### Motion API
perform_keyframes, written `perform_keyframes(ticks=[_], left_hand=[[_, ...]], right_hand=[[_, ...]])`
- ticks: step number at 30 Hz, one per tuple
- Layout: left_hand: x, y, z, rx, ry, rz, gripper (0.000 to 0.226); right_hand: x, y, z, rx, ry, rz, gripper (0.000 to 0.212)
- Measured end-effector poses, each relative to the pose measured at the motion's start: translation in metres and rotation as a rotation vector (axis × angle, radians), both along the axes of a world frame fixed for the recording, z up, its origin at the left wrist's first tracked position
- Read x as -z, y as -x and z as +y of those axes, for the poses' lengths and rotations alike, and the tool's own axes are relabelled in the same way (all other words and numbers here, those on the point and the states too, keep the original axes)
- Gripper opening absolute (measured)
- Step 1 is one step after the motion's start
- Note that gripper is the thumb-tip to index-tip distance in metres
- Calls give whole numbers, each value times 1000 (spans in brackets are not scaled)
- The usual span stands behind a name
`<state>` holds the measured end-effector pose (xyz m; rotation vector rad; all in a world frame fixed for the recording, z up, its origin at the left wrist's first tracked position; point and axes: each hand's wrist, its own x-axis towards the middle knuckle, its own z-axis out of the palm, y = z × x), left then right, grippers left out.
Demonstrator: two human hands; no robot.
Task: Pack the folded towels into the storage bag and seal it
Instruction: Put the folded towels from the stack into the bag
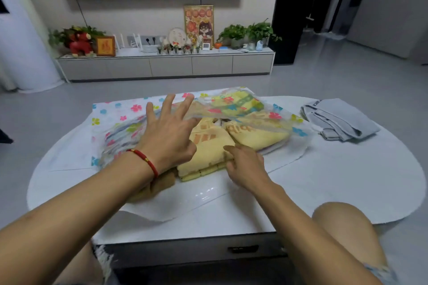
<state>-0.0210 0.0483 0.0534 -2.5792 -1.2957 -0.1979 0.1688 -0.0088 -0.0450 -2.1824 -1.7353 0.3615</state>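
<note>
A clear storage bag (120,111) printed with coloured flowers lies on the white table (347,180). Its open mouth faces me. Folded yellow towels (208,152) with orange print sit partly inside, and the nearest stack sticks out of the mouth. My left hand (169,132), fingers spread and straight, lifts the bag's upper layer above the towels. My right hand (245,164) presses its fingertips against the near right edge of the front towel stack. A further yellow towel (257,132) lies deeper in the bag on the right.
A folded grey garment (340,120) lies at the table's far right. Beyond the table is grey floor and a low TV cabinet (166,65) with plants and ornaments. My knees (342,227) are at the table's near edge.
</note>
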Motion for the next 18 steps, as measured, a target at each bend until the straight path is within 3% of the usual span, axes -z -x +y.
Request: perform_keyframes(ticks=[5, 8, 14, 18], left_hand=[[5, -52, 10, 81, -36, 80, 62], [7, -83, 18, 121, -35, 133, 62], [11, -125, 34, 176, 14, 154, 61], [5, -138, 46, 199, 33, 81, 65]], right_hand=[[-37, -89, -27, 120, -17, 284, 24], [-44, -152, -41, 243, -80, 338, 14], [-17, -265, -26, 540, -298, 170, 19], [2, -330, 13, 550, -250, 46, 29]])
